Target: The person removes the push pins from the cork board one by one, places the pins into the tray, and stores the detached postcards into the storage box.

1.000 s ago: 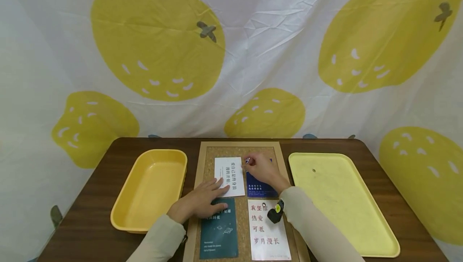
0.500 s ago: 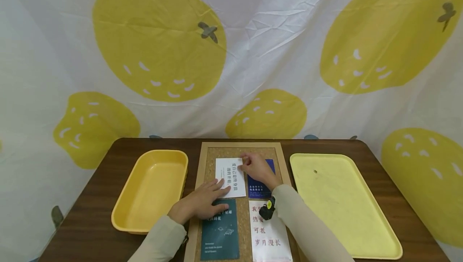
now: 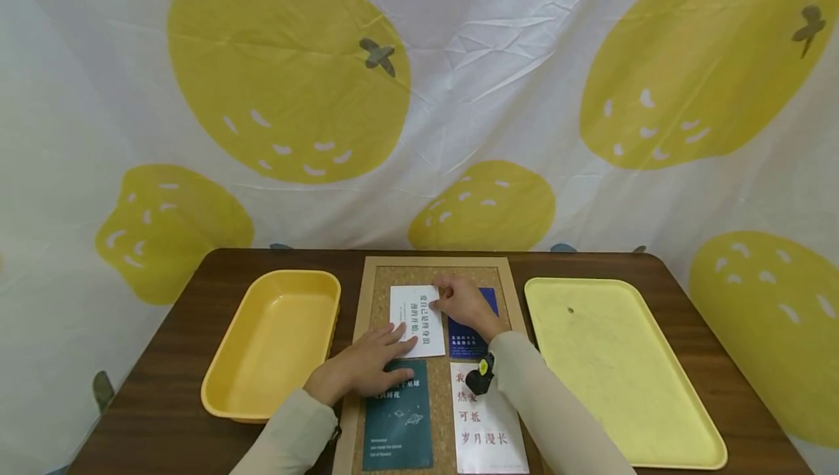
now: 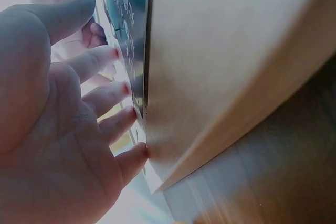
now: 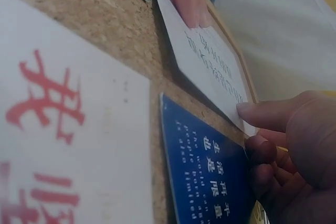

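Observation:
A white card (image 3: pixel 418 326) with dark printed characters lies on the upper left of a framed corkboard (image 3: pixel 440 377). My left hand (image 3: pixel 372 360) spreads its fingers flat over the card's lower left, with the thumb over a dark green card (image 3: pixel 397 424) below. The right hand (image 3: pixel 464 304) is at the white card's upper right corner, its thumb on the card's face and its index finger curled close at the corner. Anything small between those fingertips is hidden. Its other fingers curl over the top of a dark blue card (image 5: pixel 202 166), which the hand partly covers.
Below the right wrist lies a white card with red characters (image 3: pixel 488 424). A deep orange-yellow bin (image 3: pixel 216 380) stands left of the board, and a pale yellow tray (image 3: pixel 616 358) lies to the right. A patterned cloth (image 3: pixel 452 96) hangs behind the brown table (image 3: pixel 164 358).
My right hand has moved slightly left, from over the blue card onto the white card's upper right corner. The left hand keeps its place.

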The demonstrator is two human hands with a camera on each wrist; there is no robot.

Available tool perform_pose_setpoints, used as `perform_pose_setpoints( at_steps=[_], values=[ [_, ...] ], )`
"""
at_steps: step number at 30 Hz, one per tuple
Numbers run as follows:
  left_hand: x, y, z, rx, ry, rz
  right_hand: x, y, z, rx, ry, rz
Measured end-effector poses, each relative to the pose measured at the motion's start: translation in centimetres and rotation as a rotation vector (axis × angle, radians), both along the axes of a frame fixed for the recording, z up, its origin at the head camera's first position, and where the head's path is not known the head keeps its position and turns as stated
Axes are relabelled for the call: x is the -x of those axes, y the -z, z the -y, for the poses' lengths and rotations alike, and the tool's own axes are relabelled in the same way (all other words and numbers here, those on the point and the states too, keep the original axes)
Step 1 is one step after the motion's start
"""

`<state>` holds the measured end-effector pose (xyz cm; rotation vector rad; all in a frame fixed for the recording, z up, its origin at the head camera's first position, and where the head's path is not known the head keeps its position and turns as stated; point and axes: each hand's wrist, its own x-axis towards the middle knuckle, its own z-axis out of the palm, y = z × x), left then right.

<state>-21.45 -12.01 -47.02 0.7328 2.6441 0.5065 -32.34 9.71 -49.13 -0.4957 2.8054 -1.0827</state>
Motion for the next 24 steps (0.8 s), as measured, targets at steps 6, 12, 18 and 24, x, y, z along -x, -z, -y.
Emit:
perform_pose_setpoints(
  at_steps=[6, 12, 18, 24],
  values=[
    [0.1, -0.1, 0.0, 0.003, -0.002, -0.006, 0.3, -0.2, 0.2, -0.030, 0.021, 0.024],
    [0.1, -0.1, 0.0, -0.002, 0.000, 0.001, 0.6, -0.8, 0.6, -0.058, 0.035, 0.061],
    [0.1, -0.1, 0.0, -0.006, 0.000, 0.006, 0.7, -1.2, 0.7, -0.069, 0.036, 0.093],
    [0.2, -0.1, 0.0, -0.008, -0.002, 0.022, 0.4, -1.4, 0.8, -0.031, 0.040, 0.122]
  ],
)
